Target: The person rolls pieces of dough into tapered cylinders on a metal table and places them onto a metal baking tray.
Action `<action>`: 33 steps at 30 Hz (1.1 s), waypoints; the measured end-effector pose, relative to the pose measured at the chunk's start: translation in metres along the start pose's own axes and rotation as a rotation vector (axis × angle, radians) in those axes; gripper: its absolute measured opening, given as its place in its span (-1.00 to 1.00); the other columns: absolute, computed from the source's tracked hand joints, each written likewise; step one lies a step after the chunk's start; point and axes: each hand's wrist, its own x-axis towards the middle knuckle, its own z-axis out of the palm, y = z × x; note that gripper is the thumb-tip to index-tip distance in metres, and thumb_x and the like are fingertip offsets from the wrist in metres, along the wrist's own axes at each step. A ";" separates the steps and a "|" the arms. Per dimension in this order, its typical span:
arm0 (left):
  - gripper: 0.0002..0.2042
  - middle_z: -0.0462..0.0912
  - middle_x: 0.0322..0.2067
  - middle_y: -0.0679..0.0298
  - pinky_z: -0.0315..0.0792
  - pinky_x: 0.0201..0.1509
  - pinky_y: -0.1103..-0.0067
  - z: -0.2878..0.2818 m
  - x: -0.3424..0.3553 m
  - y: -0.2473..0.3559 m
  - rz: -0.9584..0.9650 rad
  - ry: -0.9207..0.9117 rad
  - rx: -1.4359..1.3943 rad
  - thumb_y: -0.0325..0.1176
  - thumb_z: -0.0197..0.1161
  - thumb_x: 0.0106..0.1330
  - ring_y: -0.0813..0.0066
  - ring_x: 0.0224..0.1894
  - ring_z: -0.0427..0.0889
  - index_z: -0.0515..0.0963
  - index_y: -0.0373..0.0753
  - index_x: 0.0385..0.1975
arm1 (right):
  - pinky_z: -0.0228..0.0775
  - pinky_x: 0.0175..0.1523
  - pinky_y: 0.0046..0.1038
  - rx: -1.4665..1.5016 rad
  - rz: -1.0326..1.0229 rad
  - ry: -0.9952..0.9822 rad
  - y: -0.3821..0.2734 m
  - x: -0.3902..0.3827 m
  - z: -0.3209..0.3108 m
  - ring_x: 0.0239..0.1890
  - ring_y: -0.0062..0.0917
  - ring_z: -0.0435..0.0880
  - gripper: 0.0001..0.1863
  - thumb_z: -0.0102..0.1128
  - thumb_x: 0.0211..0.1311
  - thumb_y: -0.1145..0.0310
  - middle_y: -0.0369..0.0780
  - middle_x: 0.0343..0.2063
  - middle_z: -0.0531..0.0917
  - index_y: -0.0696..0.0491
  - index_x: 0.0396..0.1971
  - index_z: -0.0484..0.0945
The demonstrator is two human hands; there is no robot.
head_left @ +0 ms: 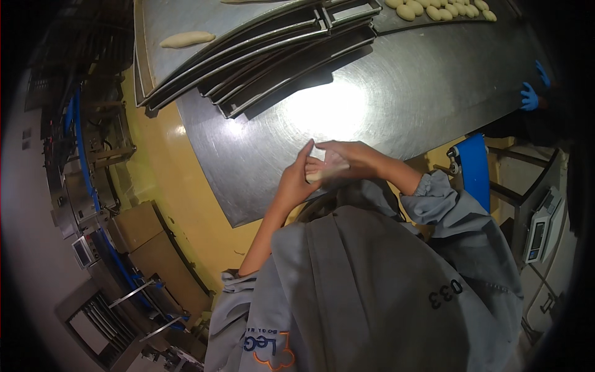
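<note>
Above the near edge of the steel table, my two hands meet in front of my body. A small pale piece of dough (pixel 314 177) lies between them. My left hand (pixel 296 178) curls round the dough, its thumb pointing up and away from me. From the right, my right hand (pixel 354 157) closes over the dough's other end, slightly smeared by motion. Part of the dough is hidden by fingers and palms.
The steel table (pixel 396 87) spreads beyond my hands. Stacked metal trays (pixel 266 53) stand at its far left; the top one bears an elongated dough piece (pixel 187 39). Several dough balls (pixel 434 11) lie far right. A co-worker's blue gloves (pixel 529 97) show at right, near a scale (pixel 540 232).
</note>
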 end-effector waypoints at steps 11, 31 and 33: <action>-0.51 0.74 -0.03 0.10 0.60 0.09 0.45 -0.017 0.003 -0.011 0.212 0.390 0.189 -0.44 0.42 0.35 0.32 0.01 0.75 0.47 -0.27 0.27 | 0.55 0.16 -0.28 -0.287 -0.018 0.264 -0.013 -0.007 -0.017 0.06 -0.22 0.71 -0.33 0.35 0.25 0.42 -0.15 0.06 0.70 -0.08 0.39 0.41; -0.73 0.73 -0.25 0.26 0.53 -0.10 0.62 -0.056 0.005 0.054 -0.098 0.024 -0.085 -0.26 0.37 0.45 0.59 -0.23 0.66 0.63 -0.34 -0.04 | 0.53 -0.18 -0.51 0.140 0.216 0.064 -0.059 0.017 -0.038 -0.28 -0.55 0.71 -0.68 0.44 0.31 0.15 -0.21 -0.25 0.74 0.07 -0.11 0.72; -0.73 0.74 -0.27 0.27 0.53 -0.12 0.63 -0.053 0.006 0.051 -0.090 0.088 -0.131 -0.28 0.42 0.40 0.60 -0.23 0.66 0.64 -0.34 -0.06 | 0.53 -0.17 -0.50 0.068 0.135 0.152 -0.041 0.022 -0.029 -0.30 -0.55 0.70 -0.69 0.46 0.29 0.16 -0.22 -0.27 0.74 0.06 -0.12 0.71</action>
